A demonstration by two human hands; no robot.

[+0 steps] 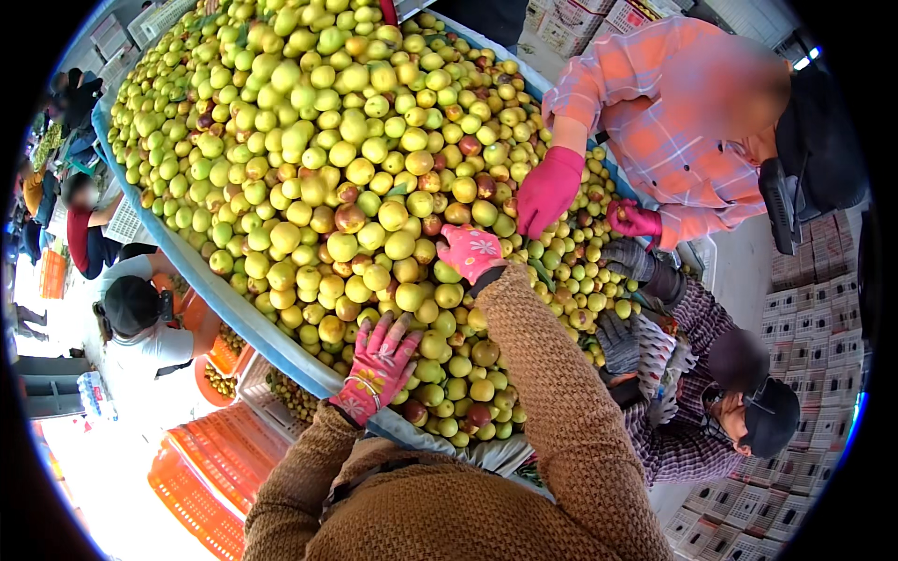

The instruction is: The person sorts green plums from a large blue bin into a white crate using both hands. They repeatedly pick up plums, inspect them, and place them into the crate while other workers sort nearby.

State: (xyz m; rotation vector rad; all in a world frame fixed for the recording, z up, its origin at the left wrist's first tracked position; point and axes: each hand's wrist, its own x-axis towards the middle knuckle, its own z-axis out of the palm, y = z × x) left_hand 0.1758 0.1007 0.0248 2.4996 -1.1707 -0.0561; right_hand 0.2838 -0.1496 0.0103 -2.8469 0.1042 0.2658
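Note:
A large heap of green and yellow jujubes (309, 175), some blotched red-brown, fills a raised sorting table (238, 322) with a blue padded rim. My left hand (377, 368), in a pink flowered glove with a thin bracelet over it, rests on the fruit near the rim with its fingers apart and nothing in its grip. Farther into the heap is my right hand (471, 252), in a matching glove, bent down over the jujubes. Its fingertips are partly turned away, so whether it holds a fruit cannot be seen.
Close to my right hand reaches a co-worker's magenta-gloved hand (552, 189). Another co-worker's grey-gloved hand (619, 343) is at the right edge, beside white foam netting (656, 357). Orange crates (210, 477) stand at lower left; stacked pale crates (807, 336) line the right.

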